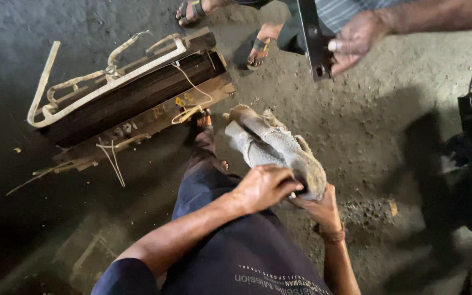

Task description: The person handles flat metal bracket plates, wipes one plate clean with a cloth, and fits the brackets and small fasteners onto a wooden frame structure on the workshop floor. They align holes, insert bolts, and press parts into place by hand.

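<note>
Both hands on the dirty, frayed grey-white work glove [279,147], held low over the dusty concrete floor [367,120]: left hand [263,187] fingers curled tight over its cuff edge, right hand [319,208] pinching the cuff from beneath. Tied bundle of dark metal bars with pale strapping [132,98] lies near on the left, floor open to the right. Co-worker's hand [356,41] grips a dark flat metal bracket [312,38] above, well apart.
</note>
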